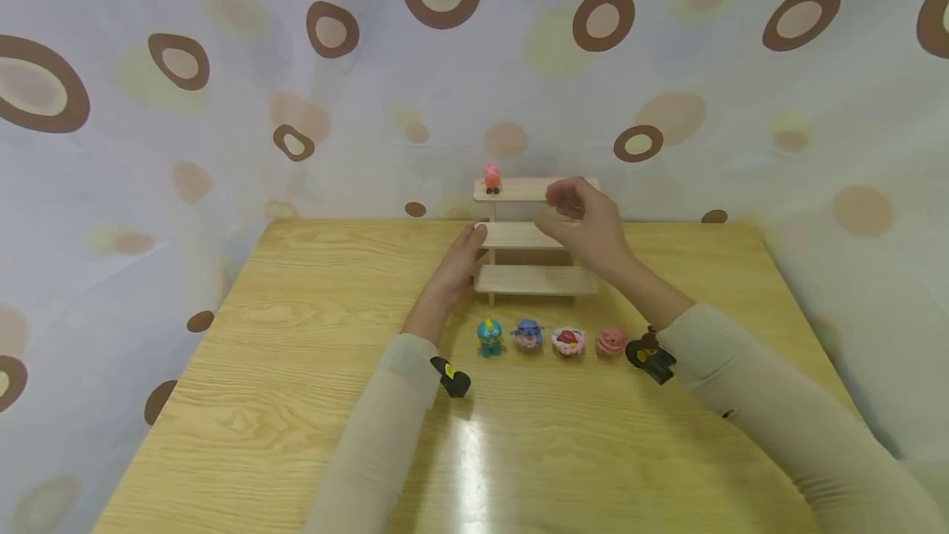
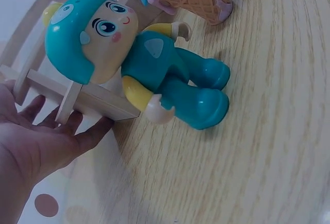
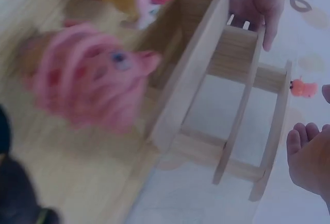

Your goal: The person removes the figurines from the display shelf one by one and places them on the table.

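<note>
A light wooden three-tier shelf (image 1: 534, 278) stands near the back of the table. My left hand (image 1: 460, 266) holds its left end, the thumb over the edge of the middle tier and the fingers along the side piece. On the left end of the top tier stands a small pink-orange figure (image 1: 493, 180). My right hand (image 1: 589, 221) is raised in front of the shelf's right part, fingers loosely bent. A gap shows between its thumb and fingers (image 3: 304, 136), and nothing is seen in it.
In front of the shelf, a row holds a teal doll (image 2: 149, 59), a blue-topped cone figure (image 1: 528, 334), a white-and-red topped figure (image 1: 568, 341) and a pink swirl-topped figure (image 3: 87, 77). Dark objects lie beside the left sleeve (image 1: 451, 377) and right sleeve (image 1: 652, 357). A patterned curtain (image 1: 445, 89) hangs behind.
</note>
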`<state>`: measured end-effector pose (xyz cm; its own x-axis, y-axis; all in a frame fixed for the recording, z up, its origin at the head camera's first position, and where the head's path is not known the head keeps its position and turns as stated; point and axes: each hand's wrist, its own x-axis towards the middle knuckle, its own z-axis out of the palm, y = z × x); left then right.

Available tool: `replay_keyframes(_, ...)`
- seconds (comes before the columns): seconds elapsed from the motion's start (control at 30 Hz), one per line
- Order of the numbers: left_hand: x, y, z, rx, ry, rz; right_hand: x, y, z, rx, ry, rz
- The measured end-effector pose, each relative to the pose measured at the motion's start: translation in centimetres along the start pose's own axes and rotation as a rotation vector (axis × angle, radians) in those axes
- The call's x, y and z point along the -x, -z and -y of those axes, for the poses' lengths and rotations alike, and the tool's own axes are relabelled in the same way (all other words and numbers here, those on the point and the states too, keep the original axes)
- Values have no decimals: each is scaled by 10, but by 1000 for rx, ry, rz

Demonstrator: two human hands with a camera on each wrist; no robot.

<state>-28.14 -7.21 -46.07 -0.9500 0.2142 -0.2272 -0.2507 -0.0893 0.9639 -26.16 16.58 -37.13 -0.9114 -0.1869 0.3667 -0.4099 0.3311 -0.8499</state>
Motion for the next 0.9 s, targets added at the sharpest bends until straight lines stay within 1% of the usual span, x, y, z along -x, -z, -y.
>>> replay_keyframes(0.13, 0, -1, 0, 2, -10, 2, -21, -16, 7, 10, 16, 14)
replay_keyframes(0.23, -1, -2, -1, -6, -20, 7, -37, -26, 9, -12, 19, 17)
replay_keyframes(0.37, -1, -2, -4, -22, -44, 10, -56, -37, 8, -16, 36, 34)
replay_keyframes(0.43, -1, -2, -5, -33, -46, 12, -63, -41, 7, -4, 30, 36)
replay_keyframes(0.5, -1, -2, -5, -43, -45, 15, -68, -45, 6, -2, 20, 41)
replay_keyframes(0.6, -3, -2, -5, -32, -38, 31, -73, -49, 5, -10, -21, 60)
replay_keyframes(0.73, -4, -4, -3, -28, -34, 52, -75, -53, 5, -14, -54, 62)
replay_keyframes(0.9, -4, -3, -5, -28, -34, 22, -77, -58, 4, -47, -40, 57)
